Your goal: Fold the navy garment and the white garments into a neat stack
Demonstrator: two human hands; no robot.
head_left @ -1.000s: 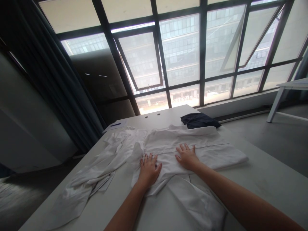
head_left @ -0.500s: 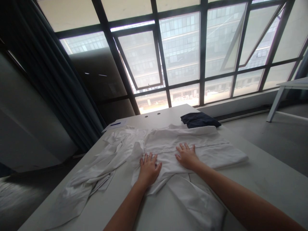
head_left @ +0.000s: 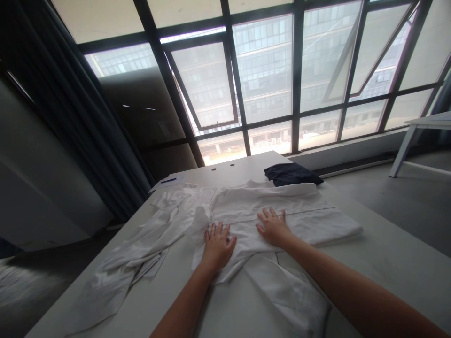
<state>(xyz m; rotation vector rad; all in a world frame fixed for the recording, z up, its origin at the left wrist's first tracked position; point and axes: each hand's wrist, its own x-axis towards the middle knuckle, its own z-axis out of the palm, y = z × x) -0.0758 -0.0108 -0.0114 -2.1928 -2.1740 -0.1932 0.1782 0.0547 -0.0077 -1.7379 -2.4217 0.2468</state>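
Note:
A white shirt (head_left: 306, 220) lies spread on the table, its front seam running left to right and one sleeve (head_left: 285, 291) trailing toward me. My left hand (head_left: 217, 246) rests flat on the shirt near its collar end, fingers spread. Farther right, my right hand (head_left: 274, 227) also presses flat on the cloth, fingers apart, close to the seam. Neither hand grips anything. Beside my left hand, a second white garment (head_left: 151, 249) lies rumpled along the table's left side.
The white table (head_left: 380, 263) carries a folded dark garment (head_left: 292, 174) at the far right. Paper with a pen (head_left: 169, 180) lies at the far left corner. Windows (head_left: 262, 70) stand beyond, a dark curtain (head_left: 95, 122) at left, another white table (head_left: 430, 122) at right.

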